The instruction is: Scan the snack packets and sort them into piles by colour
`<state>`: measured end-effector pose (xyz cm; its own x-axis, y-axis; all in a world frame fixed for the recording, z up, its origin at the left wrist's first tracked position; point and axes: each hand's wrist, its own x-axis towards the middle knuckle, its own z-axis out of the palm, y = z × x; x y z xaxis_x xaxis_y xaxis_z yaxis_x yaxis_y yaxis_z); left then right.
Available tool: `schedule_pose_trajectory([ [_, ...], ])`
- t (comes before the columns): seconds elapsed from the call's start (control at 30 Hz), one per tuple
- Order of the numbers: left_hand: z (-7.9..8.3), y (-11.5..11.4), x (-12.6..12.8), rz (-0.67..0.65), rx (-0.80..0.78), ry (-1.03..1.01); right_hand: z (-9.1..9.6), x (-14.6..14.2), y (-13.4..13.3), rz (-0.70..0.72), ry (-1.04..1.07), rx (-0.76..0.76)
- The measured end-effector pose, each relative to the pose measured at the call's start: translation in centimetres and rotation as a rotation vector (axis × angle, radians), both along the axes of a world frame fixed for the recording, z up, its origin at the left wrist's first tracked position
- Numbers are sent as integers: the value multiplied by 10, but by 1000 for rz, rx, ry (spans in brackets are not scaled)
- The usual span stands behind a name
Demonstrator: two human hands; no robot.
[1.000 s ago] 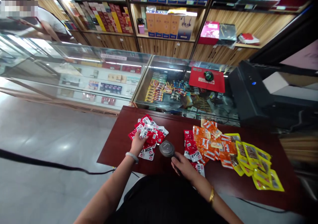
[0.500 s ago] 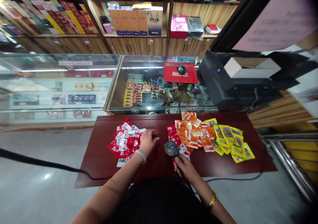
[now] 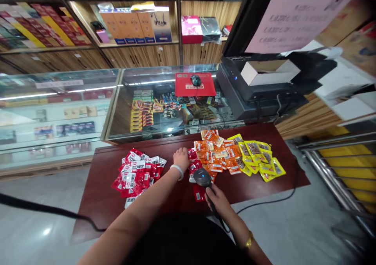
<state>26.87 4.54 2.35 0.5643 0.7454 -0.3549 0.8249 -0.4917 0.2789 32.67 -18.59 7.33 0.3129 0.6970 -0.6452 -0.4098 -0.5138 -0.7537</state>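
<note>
My right hand [image 3: 217, 197] is closed round the handle of a black barcode scanner [image 3: 202, 176]; its head with a blue light is over several red packets. My left hand [image 3: 181, 158] is at the upper left of these, fingers curled and closed at the edge of a red snack packet [image 3: 192, 154]. Another red packet [image 3: 199, 193] lies below the scanner head. To the left is a pile of red and white snack packets [image 3: 138, 173]. Orange packets [image 3: 217, 151] lie right of the scanner, with yellow packets [image 3: 261, 157] farther right.
The dark red tabletop [image 3: 96, 190] stands against a glass display counter [image 3: 117, 112]. On the counter are a red mouse pad [image 3: 180, 85] with a mouse [image 3: 196, 80] and a black machine [image 3: 232, 89] holding a white open box [image 3: 249, 75]. A cable [image 3: 264, 202] runs at the right.
My left hand has moved right, from beside the left pile to the red packets near the scanner. The left pile looks fuller on its right side. The view has shifted right.
</note>
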Motion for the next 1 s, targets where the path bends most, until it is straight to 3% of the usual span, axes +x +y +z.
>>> schedule_pose_trajectory([
  [0.27,3,2,-45,-19,-76,8,6,2,9,69,-11,23],
  [0.47,8,-4,-50,33,-56,-88,9,7,9,33,-1,15],
  [0.73,12,-30,-42,-357,-112,-121,18,18,0,-86,-28,6],
  [0.9,12,-36,-48,-305,-81,-147,15,8,-1,-79,9,22],
  [1.0,10,-32,-62,-122,-176,-236,13,1,1,-45,28,14],
])
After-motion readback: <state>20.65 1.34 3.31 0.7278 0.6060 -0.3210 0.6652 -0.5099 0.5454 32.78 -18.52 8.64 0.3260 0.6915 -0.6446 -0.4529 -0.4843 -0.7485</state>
